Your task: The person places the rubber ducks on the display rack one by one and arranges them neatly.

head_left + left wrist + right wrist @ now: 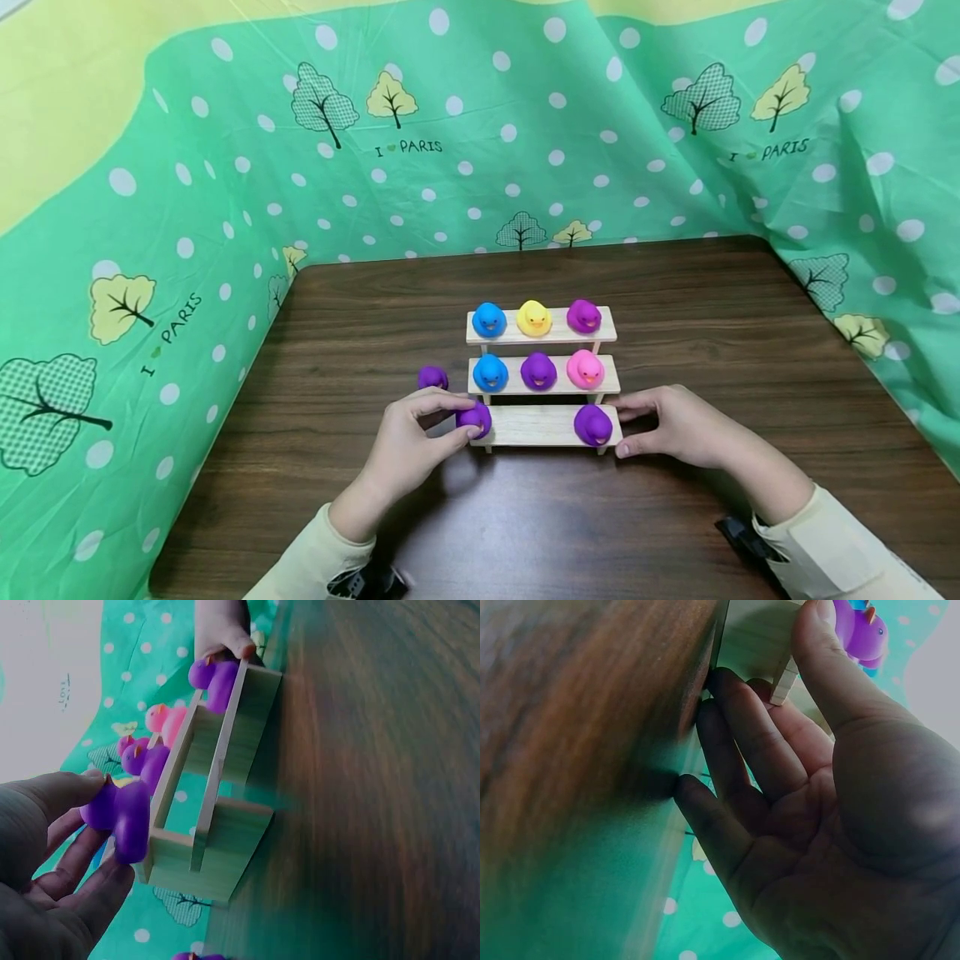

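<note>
A three-step wooden stand (536, 425) stands on the table. At the left end of its lowest step, my left hand (412, 437) pinches a purple rubber duck (126, 817) between thumb and fingers. My right hand (678, 425) holds the right end of that step, the thumb (816, 645) at the board's edge and the fingers around its side. Beside the right hand, another purple duck (593, 425) sits on the lowest step. The middle step carries a blue duck (491, 372), a purple duck (538, 371) and a pink duck (586, 369).
Along the top step sit a blue duck (489, 319), a yellow duck (534, 318) and a purple duck (583, 316). One more purple duck (432, 377) is on the dark wooden table (337, 333), left of the stand. A green dotted cloth (465, 125) rises around the table.
</note>
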The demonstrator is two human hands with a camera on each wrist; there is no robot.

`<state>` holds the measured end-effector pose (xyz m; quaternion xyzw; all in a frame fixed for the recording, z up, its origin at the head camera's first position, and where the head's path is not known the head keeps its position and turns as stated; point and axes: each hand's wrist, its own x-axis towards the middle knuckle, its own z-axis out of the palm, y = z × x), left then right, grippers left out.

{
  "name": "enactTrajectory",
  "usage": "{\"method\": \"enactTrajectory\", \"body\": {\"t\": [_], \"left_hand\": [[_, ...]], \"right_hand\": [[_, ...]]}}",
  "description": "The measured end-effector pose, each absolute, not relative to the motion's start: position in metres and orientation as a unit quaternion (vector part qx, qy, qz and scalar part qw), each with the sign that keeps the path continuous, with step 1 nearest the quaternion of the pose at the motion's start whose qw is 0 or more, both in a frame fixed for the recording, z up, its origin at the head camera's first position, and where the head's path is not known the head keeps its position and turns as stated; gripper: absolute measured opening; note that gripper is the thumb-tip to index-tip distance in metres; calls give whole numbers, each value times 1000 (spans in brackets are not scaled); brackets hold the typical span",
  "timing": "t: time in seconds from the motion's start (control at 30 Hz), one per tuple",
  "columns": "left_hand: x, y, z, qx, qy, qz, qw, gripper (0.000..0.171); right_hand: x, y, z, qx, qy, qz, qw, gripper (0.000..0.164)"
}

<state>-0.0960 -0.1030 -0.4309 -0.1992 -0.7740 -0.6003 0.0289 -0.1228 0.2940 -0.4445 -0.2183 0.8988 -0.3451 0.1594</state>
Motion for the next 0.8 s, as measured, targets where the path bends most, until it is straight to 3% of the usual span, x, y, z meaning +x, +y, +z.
{"method": "enactTrajectory", "body": {"t": [0.5, 0.8], "left_hand": [[-95, -75, -433, -232, -779, -582, 7, 25], [-99, -55, -433, -268, -778, -568, 26, 26]], "right_hand": [[-122, 294, -445, -219, 902, -338, 153, 65], [-122, 295, -444, -217, 903, -337, 152, 64]]}}
